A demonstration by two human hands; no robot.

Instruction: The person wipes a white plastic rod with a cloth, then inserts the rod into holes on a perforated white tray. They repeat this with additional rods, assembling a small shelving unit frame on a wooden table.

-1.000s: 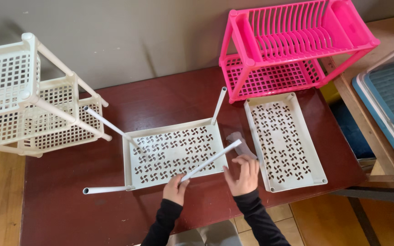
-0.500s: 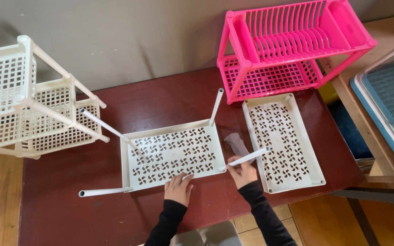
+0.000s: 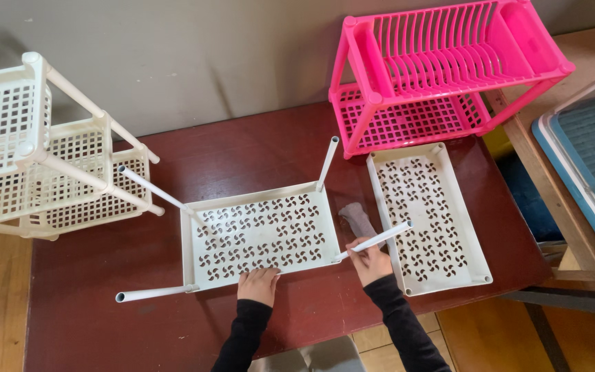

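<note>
Left hand [image 3: 258, 284] is pressing flat on the cream perforated plastic tray [image 3: 263, 233] near the surface's [image 3: 105, 331] front edge — right hand's [image 3: 370, 263] grip is closing round a white plastic tube [image 3: 374, 242] at the tray's corner.

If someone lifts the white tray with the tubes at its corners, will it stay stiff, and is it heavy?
The white tray looks like thin plastic full of cut-out holes, so it is probably light and may flex a little. Its corner tubes splay at different angles, so they may sit loosely and could wobble or slip out. The right hand grips one tube while the left hand rests on the tray's edge.
</note>
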